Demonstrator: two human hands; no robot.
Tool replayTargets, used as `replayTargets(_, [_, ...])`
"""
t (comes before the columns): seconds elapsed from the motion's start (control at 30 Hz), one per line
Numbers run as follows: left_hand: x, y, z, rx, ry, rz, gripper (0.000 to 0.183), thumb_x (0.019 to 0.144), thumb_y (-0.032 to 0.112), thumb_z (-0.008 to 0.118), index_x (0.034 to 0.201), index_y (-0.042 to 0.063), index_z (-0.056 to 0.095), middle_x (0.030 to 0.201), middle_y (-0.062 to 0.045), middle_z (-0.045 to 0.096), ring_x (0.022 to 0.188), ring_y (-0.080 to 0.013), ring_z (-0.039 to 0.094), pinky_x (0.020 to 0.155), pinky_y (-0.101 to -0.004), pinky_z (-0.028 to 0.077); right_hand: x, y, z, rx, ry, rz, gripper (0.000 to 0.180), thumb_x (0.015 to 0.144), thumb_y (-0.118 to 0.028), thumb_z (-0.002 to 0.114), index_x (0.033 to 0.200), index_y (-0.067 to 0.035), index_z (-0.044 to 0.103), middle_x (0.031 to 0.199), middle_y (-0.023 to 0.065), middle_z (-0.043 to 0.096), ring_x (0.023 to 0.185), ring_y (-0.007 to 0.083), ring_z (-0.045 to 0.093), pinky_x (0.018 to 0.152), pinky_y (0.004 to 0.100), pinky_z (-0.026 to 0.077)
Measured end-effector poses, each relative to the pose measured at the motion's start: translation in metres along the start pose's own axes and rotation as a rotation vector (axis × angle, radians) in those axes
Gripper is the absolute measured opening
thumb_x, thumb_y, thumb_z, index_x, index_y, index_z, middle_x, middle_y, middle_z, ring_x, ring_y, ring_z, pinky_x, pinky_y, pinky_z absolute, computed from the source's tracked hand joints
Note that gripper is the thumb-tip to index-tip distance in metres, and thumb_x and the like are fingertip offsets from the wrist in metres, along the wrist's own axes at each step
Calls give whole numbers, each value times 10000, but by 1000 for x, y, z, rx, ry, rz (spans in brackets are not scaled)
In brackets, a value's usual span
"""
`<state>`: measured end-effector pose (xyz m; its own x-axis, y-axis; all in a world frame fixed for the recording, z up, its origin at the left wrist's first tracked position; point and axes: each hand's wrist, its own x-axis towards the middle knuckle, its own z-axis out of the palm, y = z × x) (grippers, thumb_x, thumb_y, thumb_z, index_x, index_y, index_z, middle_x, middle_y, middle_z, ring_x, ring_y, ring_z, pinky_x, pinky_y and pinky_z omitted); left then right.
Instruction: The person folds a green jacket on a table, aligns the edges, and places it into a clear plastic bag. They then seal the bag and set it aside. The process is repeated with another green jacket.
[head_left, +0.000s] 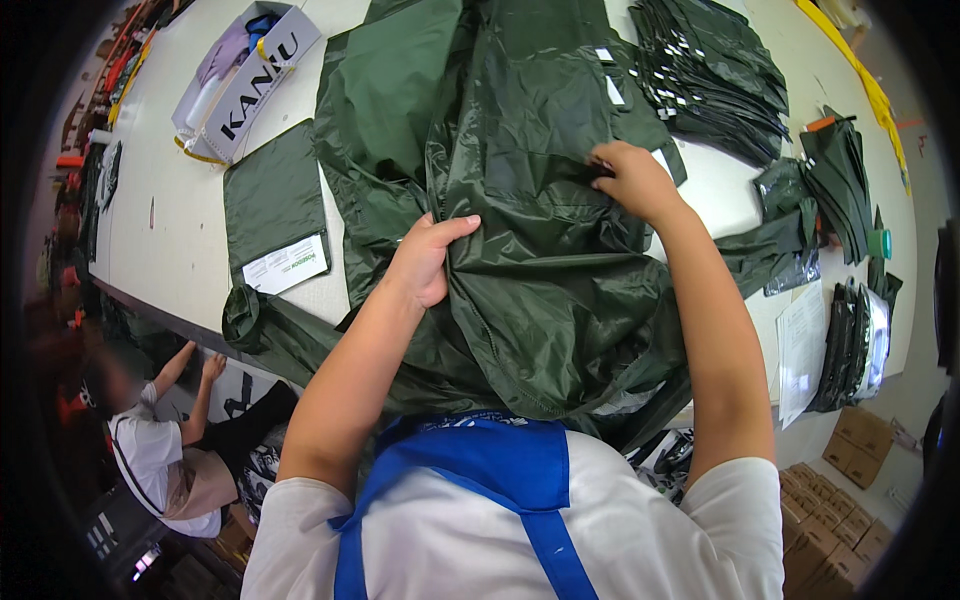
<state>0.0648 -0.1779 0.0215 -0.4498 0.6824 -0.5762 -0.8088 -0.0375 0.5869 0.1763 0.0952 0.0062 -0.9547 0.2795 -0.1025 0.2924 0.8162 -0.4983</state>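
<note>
A dark green waterproof jacket (555, 270) lies spread over the table, with its lower part bunched towards my body. My left hand (431, 259) grips the jacket's front edge near the middle, thumb on top. Over the right side of the garment, my right hand (630, 176) has its fingers bent at the fabric near a pocket; whether they pinch it is hard to tell. White tags (615, 91) show beside that hand. A folded green pouch (274, 195) with a printed white card (286, 264) lies to the left of the jacket.
A grey box (244, 90) with cloth inside stands on the table (161, 225) at upper left. Stacked green pouches (712, 75) lie at upper right. Papers (800, 352) and packed dark items (844, 349) sit at right. A co-worker (165, 450) is at lower left; cartons (840, 517) stand lower right.
</note>
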Motion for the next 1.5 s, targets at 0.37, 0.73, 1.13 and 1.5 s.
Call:
replayTargets(0.37, [-3,-6,-20,-281,-120,-10,312,881,100,490,1157,-37,540,1130,-172,616,1014,-311,609,924,-459,484,-112,-61,11,-102,694,-473,212,539,-24,671,748,-63,677,716,43,505,579,202,522,480,303,404])
replayTargets(0.73, [-18,4,-3,-73,-23,68,363,835,139,653,1141,-31,555,1114,-158,624,1008,-273,609,909,-427,491,-125,-78,27,-129,558,-526,153,594,-103,625,746,-98,640,751,26,521,550,166,491,494,298,391])
replayTargets(1.13, [-36,-5,5,60,5,181,493,753,-84,613,1227,-18,493,1138,-112,606,1024,-215,590,906,-373,479,-134,-109,11,458,60,-48,311,715,-139,660,1016,-74,624,872,62,554,635,161,522,576,268,426])
replayTargets(1.5, [-52,-2,18,71,-72,180,317,787,-61,618,1101,-29,588,1026,-82,651,930,-160,617,856,-317,486,-53,-160,14,707,271,-37,238,742,-8,712,974,-38,668,856,49,565,731,109,534,625,237,431])
